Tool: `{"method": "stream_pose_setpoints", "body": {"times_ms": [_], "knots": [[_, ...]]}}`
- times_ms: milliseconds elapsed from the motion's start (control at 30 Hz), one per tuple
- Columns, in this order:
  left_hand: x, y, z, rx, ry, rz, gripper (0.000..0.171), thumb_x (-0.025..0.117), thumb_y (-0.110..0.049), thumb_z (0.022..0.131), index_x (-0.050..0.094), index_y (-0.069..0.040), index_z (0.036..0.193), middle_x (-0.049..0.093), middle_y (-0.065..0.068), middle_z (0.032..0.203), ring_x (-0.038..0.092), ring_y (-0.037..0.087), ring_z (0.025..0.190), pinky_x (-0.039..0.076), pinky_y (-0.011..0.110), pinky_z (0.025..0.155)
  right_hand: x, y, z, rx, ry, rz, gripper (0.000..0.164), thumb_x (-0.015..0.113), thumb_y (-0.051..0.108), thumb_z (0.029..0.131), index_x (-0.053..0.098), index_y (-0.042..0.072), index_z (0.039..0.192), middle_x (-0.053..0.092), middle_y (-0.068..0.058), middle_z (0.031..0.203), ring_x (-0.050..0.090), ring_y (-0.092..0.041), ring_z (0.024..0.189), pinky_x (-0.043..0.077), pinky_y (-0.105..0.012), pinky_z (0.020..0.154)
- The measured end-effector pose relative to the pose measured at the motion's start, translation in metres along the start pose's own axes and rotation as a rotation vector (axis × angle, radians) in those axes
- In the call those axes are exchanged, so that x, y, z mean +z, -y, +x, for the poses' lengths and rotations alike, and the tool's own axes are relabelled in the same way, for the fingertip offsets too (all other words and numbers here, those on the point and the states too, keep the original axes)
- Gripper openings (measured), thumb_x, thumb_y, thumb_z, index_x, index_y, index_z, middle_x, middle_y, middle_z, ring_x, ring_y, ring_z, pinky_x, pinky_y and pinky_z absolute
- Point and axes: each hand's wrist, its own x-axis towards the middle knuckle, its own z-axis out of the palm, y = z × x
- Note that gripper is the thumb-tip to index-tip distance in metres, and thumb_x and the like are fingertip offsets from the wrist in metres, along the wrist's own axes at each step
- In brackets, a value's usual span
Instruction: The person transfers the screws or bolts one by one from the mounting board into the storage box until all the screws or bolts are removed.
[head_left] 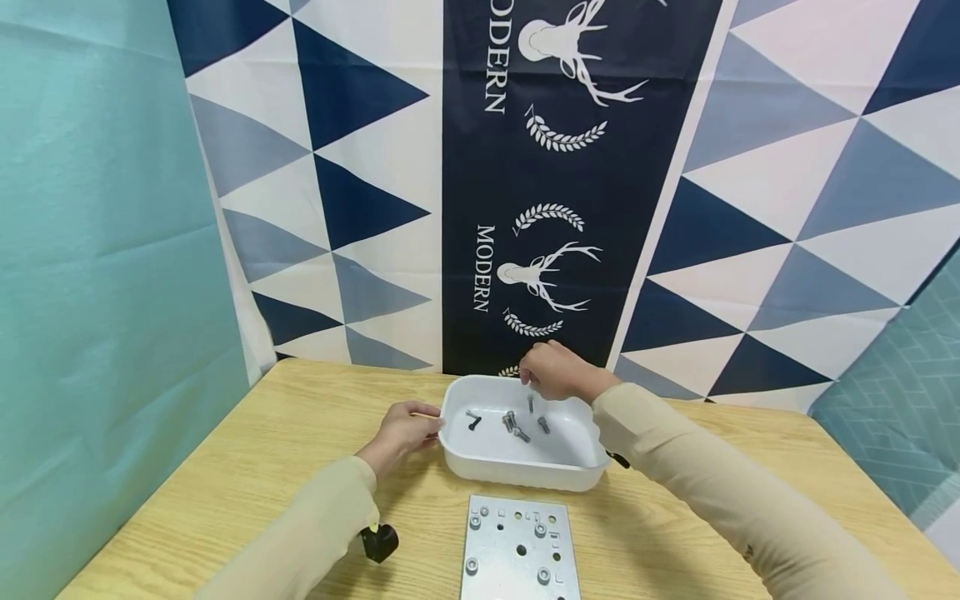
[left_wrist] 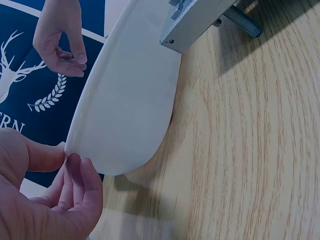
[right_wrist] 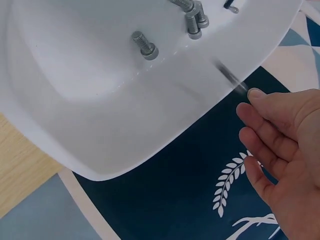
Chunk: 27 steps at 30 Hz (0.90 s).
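My left hand [head_left: 408,432] pinches the rim at the left end of a white plastic tray [head_left: 517,473], thumb on one side and fingers on the other, as the left wrist view shows. Over the tray's far edge hangs my right hand [head_left: 553,371], its thumb and index finger slightly apart. Just off those fingertips a small metal screw [right_wrist: 231,77] shows blurred in mid-air, pointing down into the tray. Several silver socket-head bolts [right_wrist: 145,46] lie on the tray floor, along with a small black screw [head_left: 475,423] near the left end.
In front of the tray lies a silver metal plate [head_left: 517,550] with holes and several bolts set in it. A bolt's threaded shank [left_wrist: 242,22] sticks out beneath it. The wooden table [head_left: 300,433] meets a patterned cloth [head_left: 525,183] behind the tray.
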Motion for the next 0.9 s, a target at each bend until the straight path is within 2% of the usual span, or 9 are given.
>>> {"method": "stream_pose_setpoints", "body": {"times_ms": [167, 300, 433, 700, 900], "knots": [[0.0, 0.0, 0.0, 0.004, 0.002, 0.001, 0.024, 0.063, -0.003, 0.089, 0.062, 0.004, 0.112, 0.062, 0.017, 0.104, 0.062, 0.016, 0.08, 0.058, 0.027, 0.073, 0.001, 0.006, -0.003, 0.02, 0.022, 0.037, 0.016, 0.069, 0.002, 0.082, 0.074, 0.012, 0.093, 0.071, -0.003, 0.094, 0.058, -0.017, 0.087, 0.05, -0.037, 0.082], [-0.001, 0.0, 0.0, 0.011, 0.006, 0.003, 0.025, 0.062, -0.002, 0.089, 0.061, 0.005, 0.113, 0.063, 0.018, 0.104, 0.063, 0.017, 0.081, 0.059, 0.028, 0.074, 0.003, 0.015, -0.008, -0.008, 0.011, 0.069, 0.017, 0.071, 0.002, 0.081, 0.074, 0.013, 0.094, 0.071, -0.002, 0.096, 0.059, -0.016, 0.09, 0.051, -0.035, 0.084], [-0.001, 0.0, 0.0, 0.014, 0.005, 0.002, 0.025, 0.063, -0.002, 0.089, 0.061, 0.005, 0.113, 0.063, 0.018, 0.103, 0.064, 0.017, 0.081, 0.059, 0.028, 0.073, 0.003, 0.029, -0.019, -0.08, -0.025, 0.071, 0.018, 0.073, 0.002, 0.08, 0.074, 0.014, 0.094, 0.071, 0.0, 0.097, 0.06, -0.016, 0.093, 0.05, -0.035, 0.084], [0.0, -0.001, 0.001, 0.013, 0.003, -0.006, 0.024, 0.063, -0.001, 0.088, 0.062, 0.005, 0.111, 0.063, 0.017, 0.102, 0.064, 0.017, 0.08, 0.058, 0.026, 0.071, 0.005, 0.06, -0.045, -0.263, -0.091, -0.051, 0.018, 0.077, 0.012, 0.078, 0.072, 0.015, 0.095, 0.07, 0.002, 0.093, 0.059, -0.014, 0.091, 0.049, -0.031, 0.081], [0.0, -0.001, 0.002, -0.003, 0.006, -0.016, 0.022, 0.065, -0.001, 0.088, 0.062, 0.005, 0.109, 0.063, 0.014, 0.095, 0.06, 0.014, 0.074, 0.057, 0.023, 0.068, 0.006, 0.082, -0.06, -0.31, -0.114, -0.089, 0.024, 0.078, 0.017, 0.079, 0.071, 0.017, 0.101, 0.07, 0.004, 0.099, 0.059, -0.013, 0.096, 0.048, -0.03, 0.085]]}}
